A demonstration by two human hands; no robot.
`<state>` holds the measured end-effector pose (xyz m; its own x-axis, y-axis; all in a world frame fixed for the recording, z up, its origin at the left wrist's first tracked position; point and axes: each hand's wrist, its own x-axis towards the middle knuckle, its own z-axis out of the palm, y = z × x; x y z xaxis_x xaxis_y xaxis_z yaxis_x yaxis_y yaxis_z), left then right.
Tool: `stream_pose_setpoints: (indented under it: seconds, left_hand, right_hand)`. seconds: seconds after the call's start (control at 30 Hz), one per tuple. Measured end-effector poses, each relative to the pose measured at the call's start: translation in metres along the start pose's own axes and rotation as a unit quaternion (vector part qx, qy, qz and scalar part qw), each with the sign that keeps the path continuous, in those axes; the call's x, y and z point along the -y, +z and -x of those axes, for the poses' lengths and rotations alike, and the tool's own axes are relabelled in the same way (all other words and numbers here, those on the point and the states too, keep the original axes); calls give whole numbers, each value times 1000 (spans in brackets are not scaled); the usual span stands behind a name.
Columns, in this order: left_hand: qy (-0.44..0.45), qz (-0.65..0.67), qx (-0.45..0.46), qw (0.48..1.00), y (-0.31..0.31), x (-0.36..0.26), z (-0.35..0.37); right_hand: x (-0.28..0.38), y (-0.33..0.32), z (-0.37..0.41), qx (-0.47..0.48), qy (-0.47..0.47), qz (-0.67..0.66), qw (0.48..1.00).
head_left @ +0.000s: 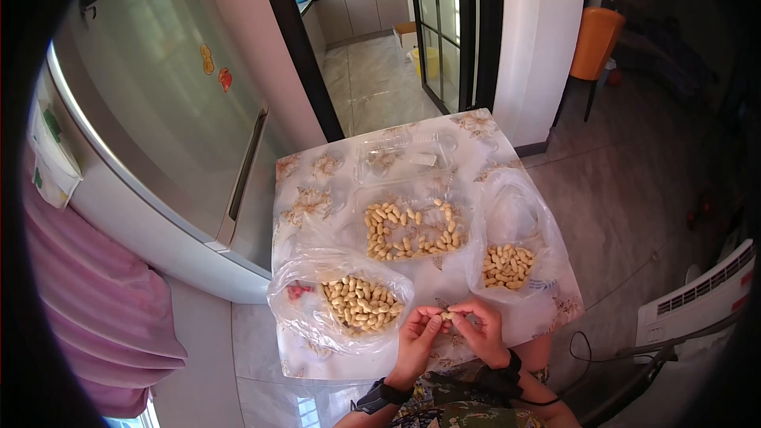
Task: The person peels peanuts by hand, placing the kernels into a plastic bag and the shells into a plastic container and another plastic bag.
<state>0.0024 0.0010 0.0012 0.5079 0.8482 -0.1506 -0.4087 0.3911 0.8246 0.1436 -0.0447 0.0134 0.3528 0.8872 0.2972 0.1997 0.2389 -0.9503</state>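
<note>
Between my fingertips, at the near edge of the table, is a peanut point(447, 316). My left hand point(418, 338) pinches it from the left and my right hand point(480, 332) from the right. Left of my hands lies an open plastic bag point(289, 313) with many peanuts point(361, 305) inside. A second plastic bag point(511, 198), holding fewer peanuts point(508, 265), stands to the right. Beyond my hands, a clear plastic container point(412, 190) with its lid folded back has peanuts point(392, 250) spread mostly along its sides.
The patterned tablecloth point(309, 206) covers the table. A fridge point(174, 111) stands close on the left, with a pink cloth point(103, 309) nearer. Behind the table are a doorway and a glass door point(440, 40). An orange chair point(598, 43) and a white appliance point(697, 293) are at right.
</note>
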Motion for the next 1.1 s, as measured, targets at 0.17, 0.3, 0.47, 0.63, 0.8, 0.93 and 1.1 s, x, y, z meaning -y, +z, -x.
stream_pose_setpoints:
  seconds: [0.17, 0.3, 0.47, 0.63, 0.8, 0.93, 1.1]
  left_hand:
    - [9, -10, -2, 1000, 2, -2, 1]
    - [18, -18, -3, 1000, -1, 2, 1]
    - [20, -24, -7, 1000, 1, 0, 1]
    - [19, -17, -16, 1000, 5, -4, 2]
    - [-1, -21, -11, 1000, -1, 1, 2]
    - [6, -27, -14, 1000, -3, 5, 3]
    - [21, -32, -27, 999, -1, 6, 3]
  right_hand:
    - [1, 1, -1, -3, 13, 2, 1000]
    - [-2, 1, 0, -3, 7, 16, 1000]
    - [-2, 2, 0, -7, 9, 20, 1000]
    - [0, 2, 0, -9, 12, 12, 1000]
    - [0, 1, 0, -4, 4, 9, 1000]
    - [3, 2, -2, -4, 3, 24, 1000]
    - [1, 3, -2, -6, 18, 34, 999]
